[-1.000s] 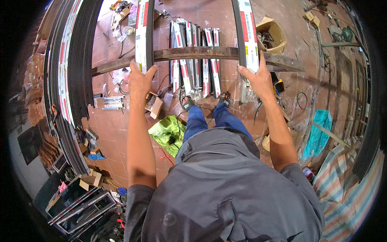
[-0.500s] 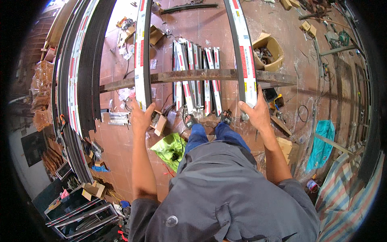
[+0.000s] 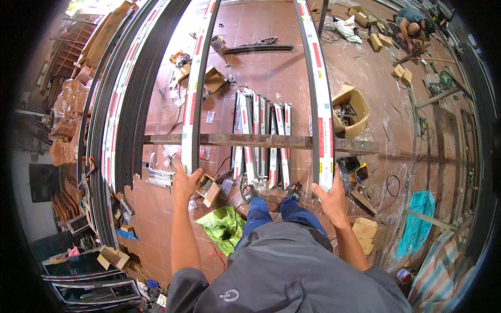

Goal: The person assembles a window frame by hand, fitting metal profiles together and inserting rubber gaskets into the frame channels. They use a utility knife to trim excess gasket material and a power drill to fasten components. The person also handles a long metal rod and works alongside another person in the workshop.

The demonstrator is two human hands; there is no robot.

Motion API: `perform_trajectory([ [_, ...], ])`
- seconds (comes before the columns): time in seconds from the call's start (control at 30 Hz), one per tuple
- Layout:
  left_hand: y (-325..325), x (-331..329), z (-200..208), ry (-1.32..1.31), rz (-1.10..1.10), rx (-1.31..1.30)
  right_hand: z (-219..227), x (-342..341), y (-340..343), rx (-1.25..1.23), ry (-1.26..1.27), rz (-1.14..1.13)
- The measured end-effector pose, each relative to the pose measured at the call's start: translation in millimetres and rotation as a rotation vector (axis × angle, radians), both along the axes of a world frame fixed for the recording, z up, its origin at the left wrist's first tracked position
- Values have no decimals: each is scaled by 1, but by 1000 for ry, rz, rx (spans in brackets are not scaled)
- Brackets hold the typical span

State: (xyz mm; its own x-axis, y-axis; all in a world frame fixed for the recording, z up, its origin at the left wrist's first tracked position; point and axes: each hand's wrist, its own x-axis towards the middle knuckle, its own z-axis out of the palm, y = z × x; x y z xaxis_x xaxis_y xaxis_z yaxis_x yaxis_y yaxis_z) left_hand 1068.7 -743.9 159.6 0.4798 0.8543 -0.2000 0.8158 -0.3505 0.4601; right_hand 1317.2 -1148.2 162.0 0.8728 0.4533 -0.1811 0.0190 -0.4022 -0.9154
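Observation:
My left hand grips the near end of a long profile bar, its fingers around the outer side and thumb at the inner edge. My right hand holds the near end of a second profile bar the same way. Both bars are black with a white protective film printed in red, and run away from me nearly parallel. They lie across a rusty metal crossbar. Below it on the floor, by my feet, lies a bundle of shorter filmed profiles.
More long profiles are stacked at left. An open cardboard box with metal parts stands beyond my right hand. A green bag and a teal sheet lie on the tiled floor. A person crouches at far right.
My view has tilted up, so the bars, crossbar and floor things sit lower in the picture. The crouching person has come into sight. Both hands keep hold of their bar ends.

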Motion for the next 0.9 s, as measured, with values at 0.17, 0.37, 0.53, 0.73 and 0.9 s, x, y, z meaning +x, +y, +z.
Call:
perform_trajectory([
  [0.17, 39, 9, -12, -88, -93, 105, -22, 43, 17, -81, -89, -21],
  [0.37, 86, 20, -5, 53, -91, 48, -17, 50, 25, 12, 84, -17],
  [0.53, 106, 17, -5, 257, -43, 17, -36, 55, 16, -34, -42, 28],
  [0.73, 60, 76, 14, -130, -325, 635, -81, 29, -63, 292, 243, -775],
  [0.9, 34, 129, -50, -120, -501, 431, -266, -46, -84, -295, 407, -672],
])
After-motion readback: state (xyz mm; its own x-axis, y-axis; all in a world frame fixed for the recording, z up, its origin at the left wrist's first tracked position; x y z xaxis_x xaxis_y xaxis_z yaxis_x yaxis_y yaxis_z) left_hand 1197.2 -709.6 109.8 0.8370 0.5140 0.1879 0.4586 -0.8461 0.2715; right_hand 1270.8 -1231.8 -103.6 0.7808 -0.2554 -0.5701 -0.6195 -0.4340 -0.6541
